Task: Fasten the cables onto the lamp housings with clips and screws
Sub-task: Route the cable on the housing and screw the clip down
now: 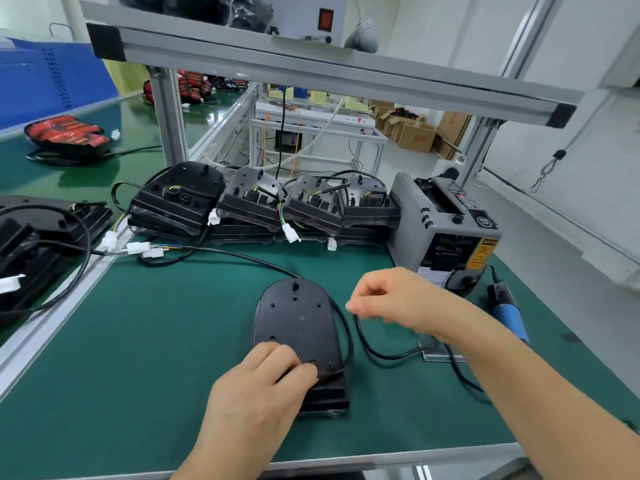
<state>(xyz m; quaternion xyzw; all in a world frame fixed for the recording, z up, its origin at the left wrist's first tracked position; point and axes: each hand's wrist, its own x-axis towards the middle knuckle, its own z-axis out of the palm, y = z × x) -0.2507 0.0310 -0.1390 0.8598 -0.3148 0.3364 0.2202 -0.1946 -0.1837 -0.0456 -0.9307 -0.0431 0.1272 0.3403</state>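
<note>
Green mat [138,341]: left hand [256,386] presses lamp housing [294,317]; right hand [398,299] seemingly pinched.

Hidden, blurred and cropped regions.
Housing [294,317] near end hidden under left hand [263,379]; right hand [391,299] fingertips blurred, pinch contents unclear; left stack [34,233] cropped.

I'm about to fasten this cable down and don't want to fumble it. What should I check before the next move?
1. Housing flat on mat, left hand resting on it: ok.
2. Cable lying along the housing's right edge: ok.
3. Right hand actually pinching cable: cannot tell.
4. Clip and screw at hand: cannot tell.
5. Screwdriver lying on the mat beside the right hand, likely reachable: ok.
</note>
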